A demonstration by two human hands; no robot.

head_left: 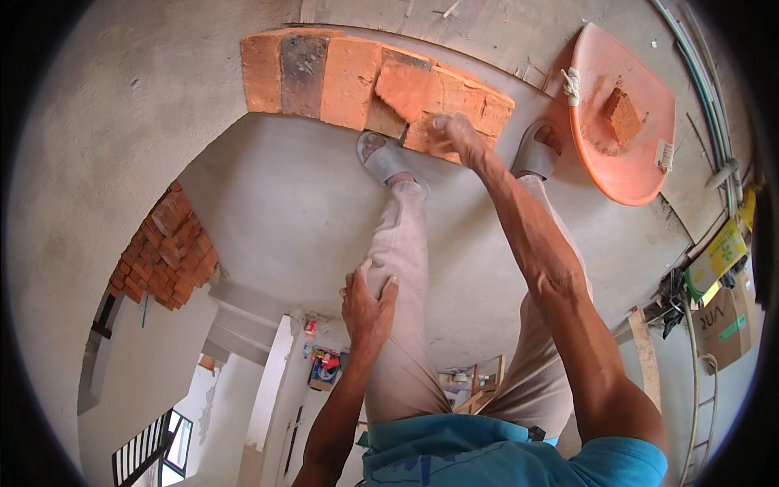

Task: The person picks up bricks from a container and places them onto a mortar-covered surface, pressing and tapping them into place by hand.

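A curved row of orange bricks lies ahead of my feet, one of them dark and blackened. A rough broken piece of brick shows over the row, left of my right hand. My right hand is over the bricks at the row's right end, somewhat blurred, its fingers loosely bent and apart with nothing seen between them. Whether it touches the brick below I cannot tell. My left hand rests open against my left trouser leg near the knee, holding nothing.
An orange plastic scoop-shaped basin with a brick piece in it stands at the right. Bricks are heaped at the lower left. Hoses and a cardboard box line the right side. My sandalled feet stand close to the row.
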